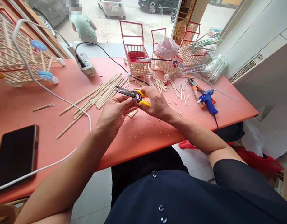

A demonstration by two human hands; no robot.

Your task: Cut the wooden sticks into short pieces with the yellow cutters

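Observation:
My right hand (156,104) is closed round the yellow handles of a pair of cutters (131,93), whose dark jaws point left. My left hand (115,110) sits just under the jaws with its fingers curled, pinching a thin wooden stick there; the stick itself is mostly hidden. Both hands hover over the orange table (29,112). Short cut stick pieces (133,113) lie directly below the hands. A spread of long wooden sticks (96,96) lies to the left of the cutters.
A blue glue gun (208,101) and orange-handled pliers (194,88) lie to the right. Stick-built carts (136,59) stand at the back, another (19,56) at far left. A phone (15,155) with a white cable (64,102) lies near left. A person crouches outside.

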